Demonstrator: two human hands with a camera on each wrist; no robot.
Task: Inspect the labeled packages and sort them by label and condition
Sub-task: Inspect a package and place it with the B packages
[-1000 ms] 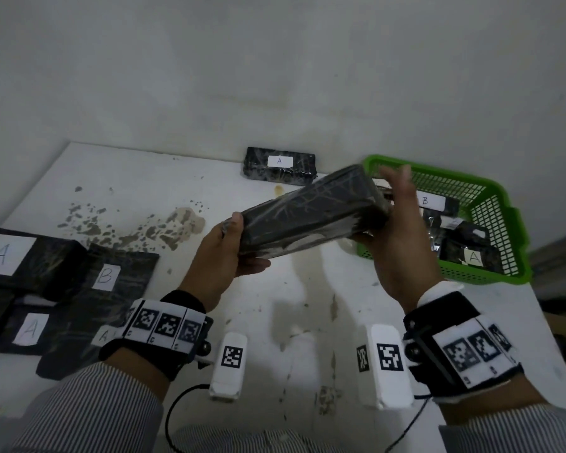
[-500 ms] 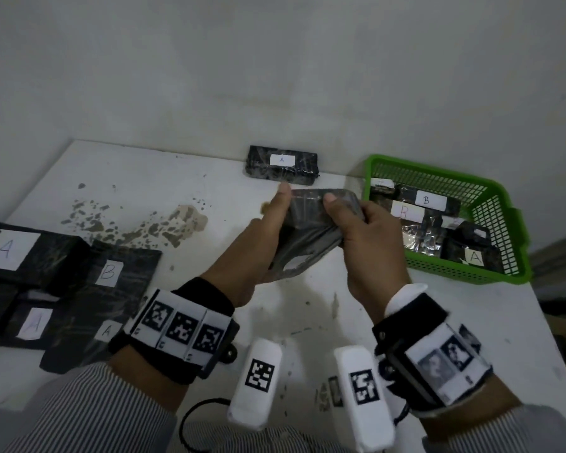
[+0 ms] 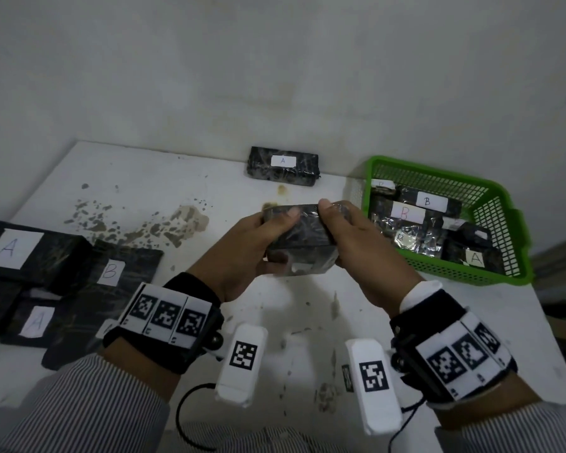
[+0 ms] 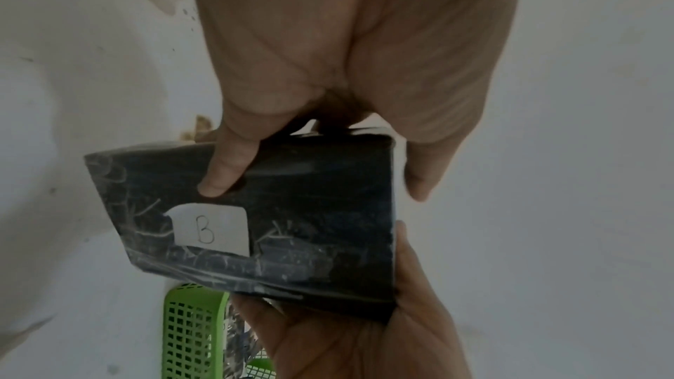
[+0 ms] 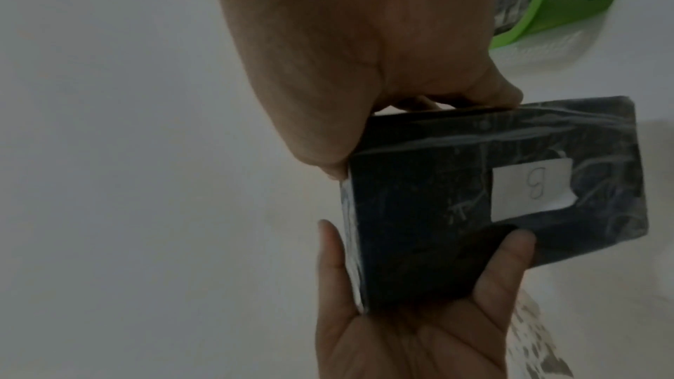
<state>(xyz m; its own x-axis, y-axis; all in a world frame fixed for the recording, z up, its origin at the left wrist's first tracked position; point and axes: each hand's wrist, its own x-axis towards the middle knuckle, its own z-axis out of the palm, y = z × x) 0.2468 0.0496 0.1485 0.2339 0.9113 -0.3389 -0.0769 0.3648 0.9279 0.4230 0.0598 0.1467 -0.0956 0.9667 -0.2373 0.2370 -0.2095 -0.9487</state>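
Observation:
A black film-wrapped package (image 3: pixel 303 238) hangs above the middle of the table, gripped by both hands. My left hand (image 3: pixel 275 230) holds its left end, thumb on top and fingers underneath. My right hand (image 3: pixel 332 230) grips the right end the same way. The white label reading B (image 4: pixel 211 231) faces down and shows only in the wrist views, also on the package (image 5: pixel 474 198) seen from the right wrist. The wrap is creased.
A green basket (image 3: pixel 464 274) at the right holds several packages labelled B and A. One package labelled A (image 3: pixel 283 166) lies at the table's back edge. More black packages labelled A and B (image 3: pixel 111 273) lie at the left. The table ends just right of the basket.
The package was held up long and tilted; it has since been turned and lowered. Both hands came closer together and now grip it from either end.

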